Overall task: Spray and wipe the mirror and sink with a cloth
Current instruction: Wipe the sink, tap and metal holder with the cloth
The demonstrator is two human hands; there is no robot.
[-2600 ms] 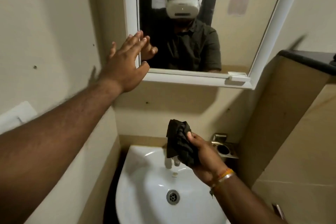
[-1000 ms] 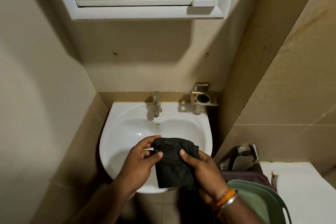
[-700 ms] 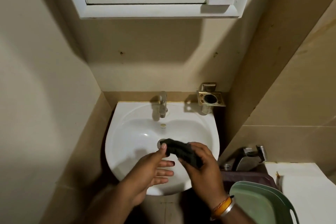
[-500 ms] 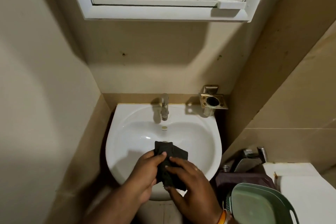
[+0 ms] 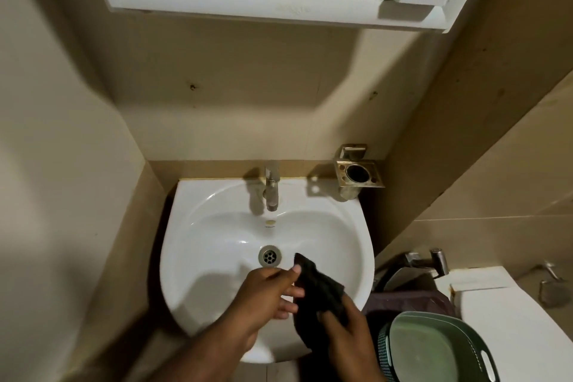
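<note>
1. Standing over a white sink in a narrow beige-tiled washroom, a person works a dark cloth with both bare hands, seen from the single head-worn view looking down.

2. Task progress, as a judgement: no spray bottle is in sight, and the bowl shows no foam or clear wet streaks, so the sink wipe looks barely begun. Only the lower edge of the white-framed mirror reaches the top of the picture, too little glass to say whether it is clean — that part cannot be told.

3. Cloth position: bunched and folded, it hangs over the front right of the bowl, just beside the metal drain. Whether it touches the porcelain is unclear.

4. Left hand: reaching in from below, palm down, fingers loosely spread, with the fingertips at the cloth's upper left edge — pinching or only touching it, motion blur leaves unclear.

5. Right hand: lower and to the right, back of the hand up, fingers closed around the cloth's lower part, carrying it.

6. Surroundings: a steel tap stands at the back of the bowl, a brass holder is fixed to the wall at its right, and a green basin sits beside the sink near the right wrist.
</note>
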